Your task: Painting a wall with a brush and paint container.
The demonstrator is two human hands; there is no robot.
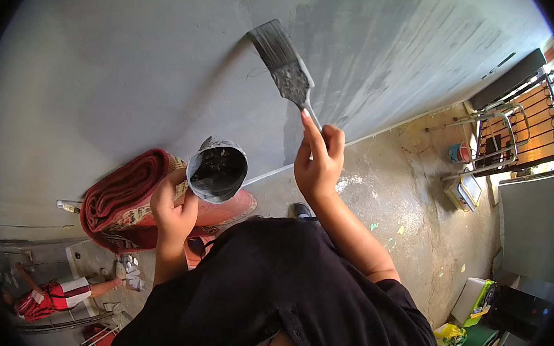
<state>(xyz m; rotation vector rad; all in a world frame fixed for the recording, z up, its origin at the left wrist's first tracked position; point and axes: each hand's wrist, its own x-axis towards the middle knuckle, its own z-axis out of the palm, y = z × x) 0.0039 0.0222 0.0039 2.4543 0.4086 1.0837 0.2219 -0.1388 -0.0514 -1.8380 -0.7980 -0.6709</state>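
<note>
A wide paintbrush (291, 76), its bristles and ferrule caked with grey paint, is gripped by the handle in my right hand (320, 157). Its bristle tip is up against or close to the grey wall (150, 52); which of the two I cannot tell. Darker, streaky paint (359, 43) covers the wall right of the brush. Below and left of the brush, my left hand (173, 207) is closed around a paint-smeared cup (218, 172). The cup is tipped so that its mouth shows, with dark grey paint inside.
A rolled red carpet (126, 193) lies along the wall's foot at left. Far right stand a metal walking frame (507, 136), a small bucket (459, 153) and a lidded box (464, 191) by a barred gate (531, 121). A person in red (52, 300) is at lower left.
</note>
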